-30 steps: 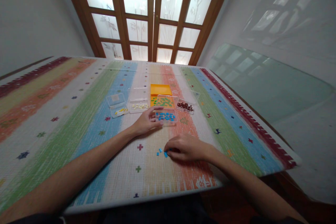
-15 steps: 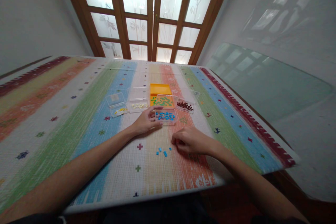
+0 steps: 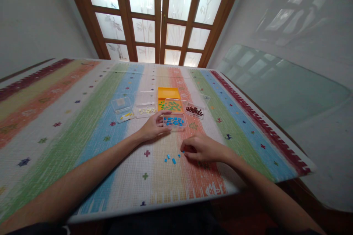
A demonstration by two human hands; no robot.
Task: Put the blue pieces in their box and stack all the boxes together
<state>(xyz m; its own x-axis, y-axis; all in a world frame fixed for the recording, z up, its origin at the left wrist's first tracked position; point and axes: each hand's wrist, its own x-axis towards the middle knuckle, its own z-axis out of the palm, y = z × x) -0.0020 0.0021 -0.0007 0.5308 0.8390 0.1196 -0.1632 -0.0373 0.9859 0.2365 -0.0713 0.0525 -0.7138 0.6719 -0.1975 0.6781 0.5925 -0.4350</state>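
My left hand (image 3: 153,126) grips the left side of a small clear plastic box (image 3: 180,128), thumb at the near edge and fingers at the far edge. Inside lie many small blue building bricks (image 3: 174,121). On the cloth nearer to me several loose blue bricks (image 3: 173,161) are scattered. To their right my right hand (image 3: 202,148) rests low over the orange stripe, fingers curled into a pinch. A bit of a blue brick (image 3: 183,151) shows at its fingertips; the rest is hidden.
Behind the blue box stand an open orange box (image 3: 168,93) with green pieces (image 3: 173,106), a clear box of dark brown pieces (image 3: 194,110), one of cream pieces (image 3: 146,111) and one of yellow pieces (image 3: 127,116). A striped cloth (image 3: 132,176) covers the table.
My right hand has shifted very slightly to the right, and a blue brick now shows at its fingertips. My left hand and the box stay in place.
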